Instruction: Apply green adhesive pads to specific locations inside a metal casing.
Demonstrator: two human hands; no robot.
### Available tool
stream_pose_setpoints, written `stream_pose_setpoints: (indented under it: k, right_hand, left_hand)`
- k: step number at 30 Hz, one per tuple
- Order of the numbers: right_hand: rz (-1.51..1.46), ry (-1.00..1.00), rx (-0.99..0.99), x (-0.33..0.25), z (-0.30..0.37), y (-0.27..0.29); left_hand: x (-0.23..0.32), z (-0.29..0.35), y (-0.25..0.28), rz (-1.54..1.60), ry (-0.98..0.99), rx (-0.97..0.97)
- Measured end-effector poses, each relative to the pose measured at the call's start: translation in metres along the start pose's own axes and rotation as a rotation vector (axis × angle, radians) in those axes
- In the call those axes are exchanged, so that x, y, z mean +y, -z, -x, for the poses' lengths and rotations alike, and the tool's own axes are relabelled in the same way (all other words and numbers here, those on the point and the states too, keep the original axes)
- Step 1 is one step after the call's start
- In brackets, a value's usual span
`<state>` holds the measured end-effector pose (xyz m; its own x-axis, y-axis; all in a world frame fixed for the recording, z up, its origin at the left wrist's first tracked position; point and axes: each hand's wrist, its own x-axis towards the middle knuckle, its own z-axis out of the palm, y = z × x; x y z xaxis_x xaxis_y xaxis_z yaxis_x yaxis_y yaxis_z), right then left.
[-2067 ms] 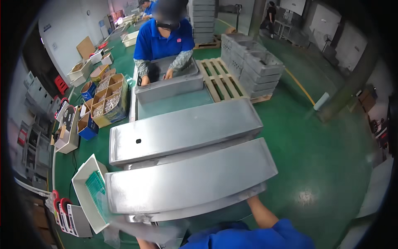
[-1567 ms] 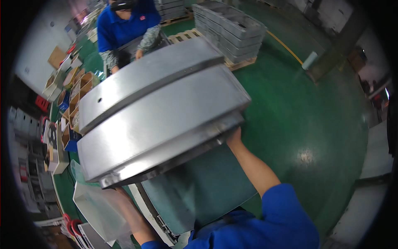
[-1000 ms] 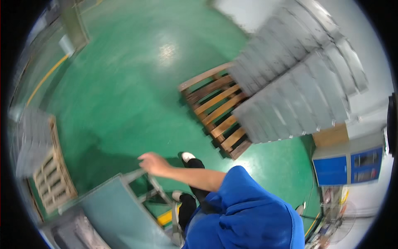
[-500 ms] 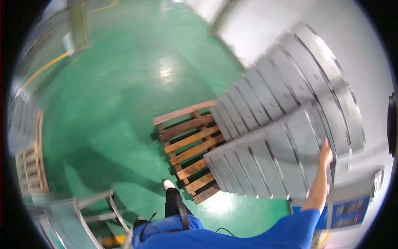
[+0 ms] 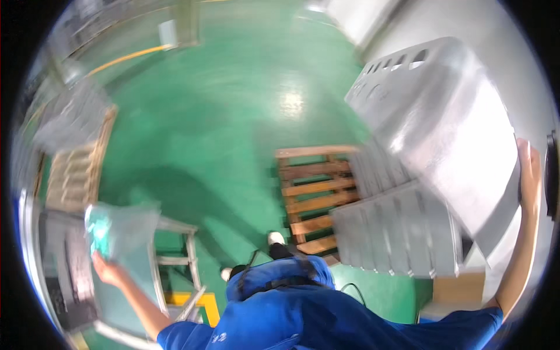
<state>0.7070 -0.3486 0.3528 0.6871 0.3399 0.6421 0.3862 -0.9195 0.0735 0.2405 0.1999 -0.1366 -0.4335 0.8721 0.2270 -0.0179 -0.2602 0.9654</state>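
Metal panel (image 5: 443,134) is up at my right, over the stacked panels (image 5: 396,227) on the pallet (image 5: 309,192), right hand (image 5: 529,175) gripping its edge; left hand (image 5: 105,269) pinches 1 plastic sheet (image 5: 119,227); I judge it's mid-carry, lowering squarely comes next

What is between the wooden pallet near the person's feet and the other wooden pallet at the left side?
In the head view, only bare green floor lies between the near wooden pallet and the left wooden pallet.

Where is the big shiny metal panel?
In the head view the metal panel is up at the person's right, held at its edge by the right hand, above the panel stack beside the wooden pallet.
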Motion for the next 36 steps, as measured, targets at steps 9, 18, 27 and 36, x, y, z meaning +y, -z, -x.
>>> stream_pose_setpoints:
  k: [9,18,27,36]
  right_hand:
    - [-0.941,1.199,-0.400,-0.422,0.169,-0.105]
    - [-1.444,1.954,-0.145,-0.607,0.332,-0.088]
    - [-1.630,1.979,-0.205,-0.633,0.412,-0.164]
    - [-1.578,1.788,-1.064,-0.688,0.322,-0.168]
  left_hand:
    - [0.173,0.039,0.295,-0.049,-0.336,0.564]
    - [0.248,0.102,0.343,-0.191,-0.427,0.862]
    - [0.204,0.012,0.236,-0.004,-0.242,0.620]
    - [0.076,-0.010,0.144,-0.195,0.140,0.259]
